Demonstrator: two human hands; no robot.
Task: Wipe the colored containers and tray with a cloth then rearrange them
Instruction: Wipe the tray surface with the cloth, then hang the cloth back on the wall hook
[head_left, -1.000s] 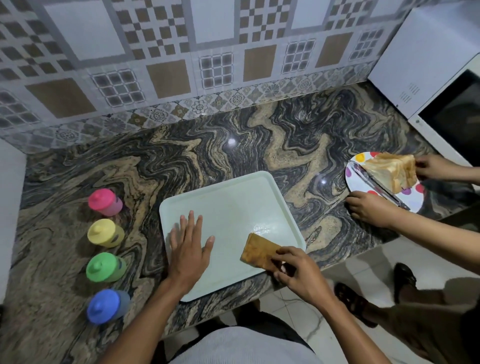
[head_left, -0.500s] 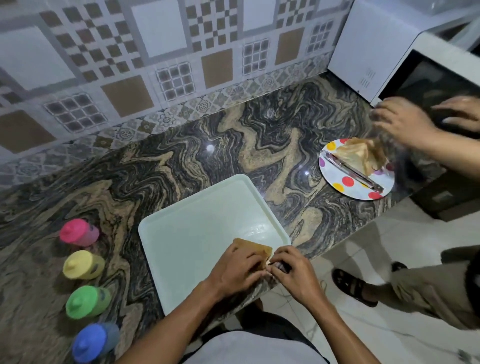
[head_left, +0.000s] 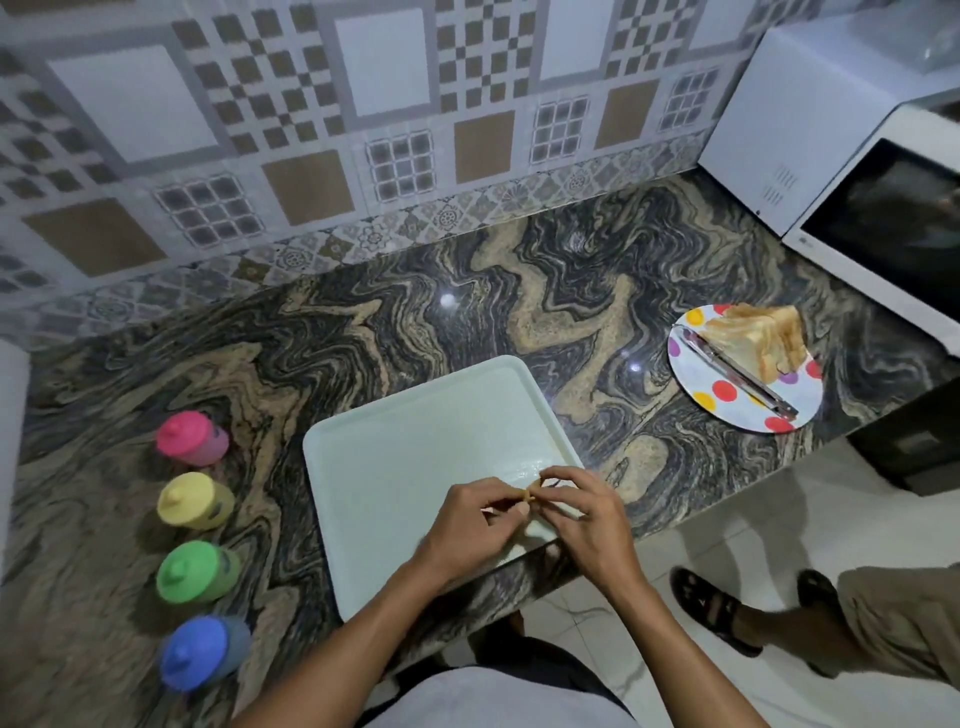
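Hands: left hand and right hand met over the near right corner of the tray, fingertips pinched together on a small tan cloth.
Grip: both hands were closed in a pinch on the cloth; only a sliver of it showed between the fingers, the rest was hidden.
Tray: pale, square, rounded corners, lay flat on the marbled counter, turned at an angle. Its near right corner sat at the counter's front edge, under the hands; whether it overhung could not be told.
Tray surface: bare apart from the hands above it.
Containers: four lidded pots stood in a column left of the tray, apart from it. Pink container farthest, then yellow container, green container, blue container nearest. Each stood near the next, with no contact seen.
Open room: wide stretch of counter lay bare between tray and tiled wall, and between tray and plate.
Right side: dotted plate stood well apart from the tray, carrying stacked bread slices and metal tongs. White microwave stood beyond it, against the wall.
Floor: second person's sandalled feet stood on the tiles right of the counter's front edge.
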